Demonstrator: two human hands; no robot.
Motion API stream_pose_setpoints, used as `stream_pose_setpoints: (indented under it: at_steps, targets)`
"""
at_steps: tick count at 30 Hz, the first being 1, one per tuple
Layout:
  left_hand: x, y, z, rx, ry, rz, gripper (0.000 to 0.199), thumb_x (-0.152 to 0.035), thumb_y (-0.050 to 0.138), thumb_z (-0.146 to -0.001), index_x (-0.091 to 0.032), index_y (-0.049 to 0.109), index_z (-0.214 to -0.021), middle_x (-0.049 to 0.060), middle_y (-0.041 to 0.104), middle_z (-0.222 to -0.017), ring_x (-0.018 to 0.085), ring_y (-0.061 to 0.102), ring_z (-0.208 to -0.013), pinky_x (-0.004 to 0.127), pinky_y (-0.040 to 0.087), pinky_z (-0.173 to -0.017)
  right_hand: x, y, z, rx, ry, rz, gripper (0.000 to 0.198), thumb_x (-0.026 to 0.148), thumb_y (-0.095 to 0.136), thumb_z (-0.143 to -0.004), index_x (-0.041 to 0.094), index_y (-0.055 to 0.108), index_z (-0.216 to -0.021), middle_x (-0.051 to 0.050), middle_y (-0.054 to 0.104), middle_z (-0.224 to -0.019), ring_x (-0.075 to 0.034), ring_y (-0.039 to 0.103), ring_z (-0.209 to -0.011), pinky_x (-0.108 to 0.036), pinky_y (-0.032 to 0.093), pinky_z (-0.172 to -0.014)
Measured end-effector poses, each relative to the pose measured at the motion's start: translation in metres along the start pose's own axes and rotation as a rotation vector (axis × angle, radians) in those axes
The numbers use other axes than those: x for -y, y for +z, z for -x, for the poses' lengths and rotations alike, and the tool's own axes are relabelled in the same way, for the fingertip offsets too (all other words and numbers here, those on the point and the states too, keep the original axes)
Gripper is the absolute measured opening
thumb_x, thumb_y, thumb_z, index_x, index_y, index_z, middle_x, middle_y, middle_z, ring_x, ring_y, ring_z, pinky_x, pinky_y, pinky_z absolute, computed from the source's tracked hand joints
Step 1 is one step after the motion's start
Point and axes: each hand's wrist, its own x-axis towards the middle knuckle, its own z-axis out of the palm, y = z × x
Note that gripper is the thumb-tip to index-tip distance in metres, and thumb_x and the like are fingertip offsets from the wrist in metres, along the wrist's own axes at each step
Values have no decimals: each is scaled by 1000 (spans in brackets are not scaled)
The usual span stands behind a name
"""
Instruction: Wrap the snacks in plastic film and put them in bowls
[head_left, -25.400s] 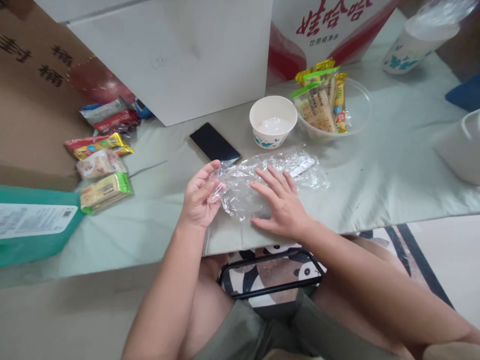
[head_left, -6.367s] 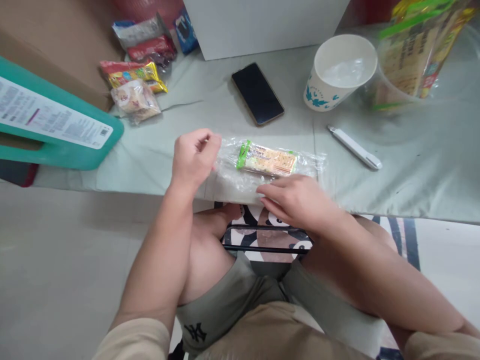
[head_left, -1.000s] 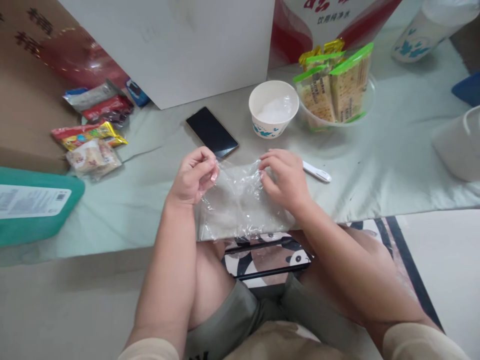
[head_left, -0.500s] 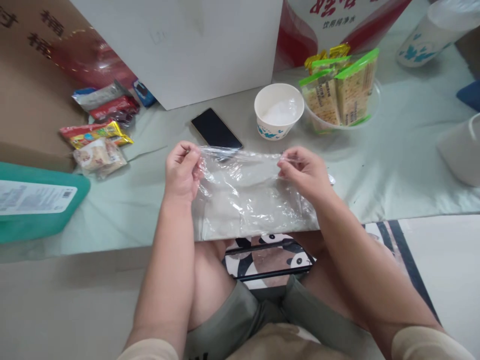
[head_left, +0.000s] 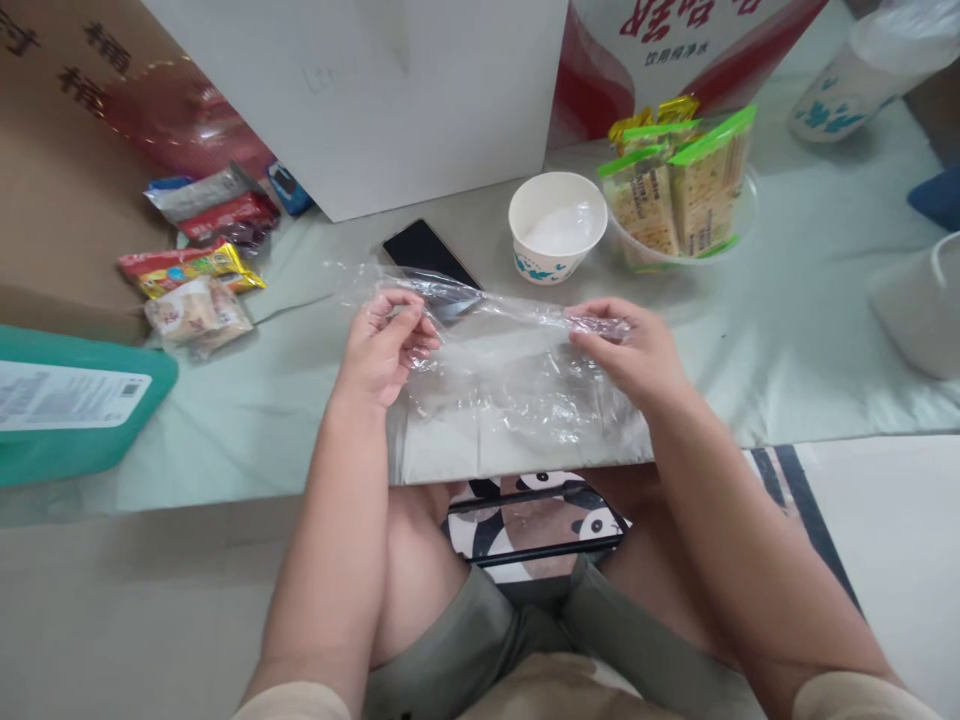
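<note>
A clear plastic bag [head_left: 510, 385] is stretched between my two hands above the table's front edge. My left hand [head_left: 386, 345] pinches its left upper part, with some loose film sticking out beyond the fingers. At the other end, my right hand [head_left: 626, 345] grips the bunched upper edge between thumb and fingers. Behind the film lies a black phone [head_left: 431, 255], partly covered by it. A white paper cup [head_left: 546, 262] with a blue leaf pattern stands just past the bag, with something whitish and translucent inside.
A clear bowl [head_left: 750, 225] holds green-edged cracker packs [head_left: 709, 195] on the right. Snack packets [head_left: 202, 270] and a green container [head_left: 90, 450] are at the left. A white box [head_left: 420, 110] stands behind. Another white cup [head_left: 919, 310] is at the far right.
The bag's upper edge has become slanted and more bunched, with film now past my left hand. My left hand has moved slightly right, my right hand slightly right and down.
</note>
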Motion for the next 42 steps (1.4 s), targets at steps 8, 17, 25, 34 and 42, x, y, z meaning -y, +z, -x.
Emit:
stream_pose_setpoints:
  at_steps: [8,17,25,34,42]
  targets:
    - [0,-1,-2,-91,19,49,31,-34,88,-64,-23,64,-80,-9,56,-47,7,53,-36,16,35,-33,1,-1,-4,-119,-56,-199,28,40,78,-78,28,64,-99,1,71,-80,-17,67,-70,-33,54,-66]
    - [1,-6,1,84,-82,-93,37,-34,84,-67,-23,65,-96,-3,66,-52,15,63,-41,19,41,-35,-1,4,-5,-232,17,-220,20,44,72,-85,26,65,-87,5,58,-56,-12,51,-46,-29,44,-49]
    - [-7,-4,4,-17,43,132,26,-21,86,-62,-22,62,-72,-7,58,-53,7,57,-45,14,45,-43,-16,-6,-12,-176,75,-408,28,49,70,-82,32,59,-101,5,59,-65,-14,53,-48,-30,42,-47]
    - [-3,-4,-4,-127,174,161,14,-11,61,-67,-19,60,-56,0,60,-57,11,60,-53,21,52,-53,-6,-7,-12,-249,73,-526,17,25,72,-57,20,56,-60,-4,70,-130,-8,57,-58,-28,45,-52]
    - [-4,-3,-5,-178,90,93,17,-19,73,-64,-20,60,-75,-2,59,-70,10,64,-58,15,33,-37,-24,-13,-18,-384,-40,-348,42,54,49,-89,22,62,-65,-9,72,-96,-22,68,-84,-40,56,-70]
